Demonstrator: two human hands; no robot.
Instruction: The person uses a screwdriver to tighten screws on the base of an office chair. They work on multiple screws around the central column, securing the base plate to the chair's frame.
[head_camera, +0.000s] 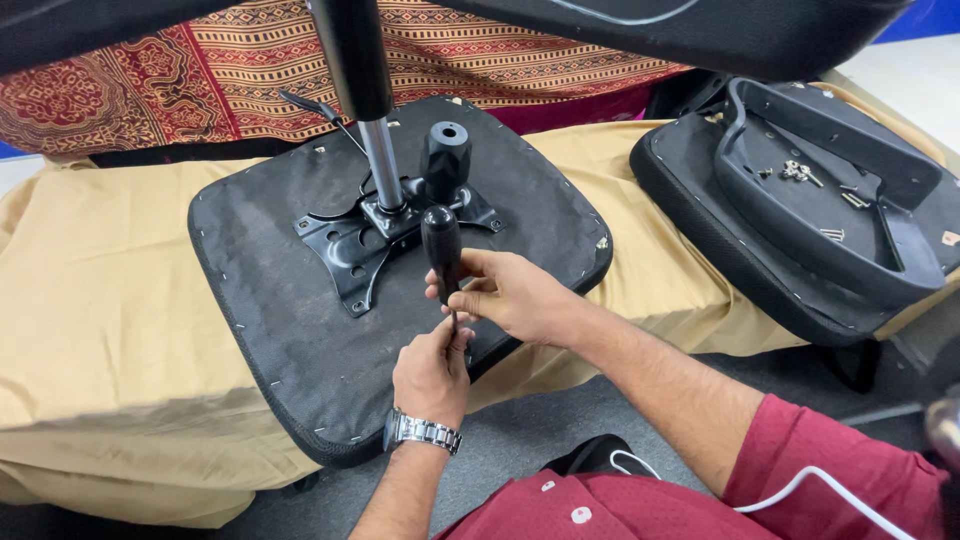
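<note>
I hold a screwdriver upright over the near edge of the upturned seat cushion: my right hand has its fingers closed around the black handle, my left hand pinches the shaft below. The tip could slip and gouge the fabric, I judge. Beyond sits the metal plate with its chrome post. A tan sheet covers the bench; a second seat lies to the right.

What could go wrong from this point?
The right hand grips the screwdriver while the left hand pinches its tip, so a slip might jab the fingers. The upturned seat overhangs the table edge and may tip. Loose screws could roll away.
</note>
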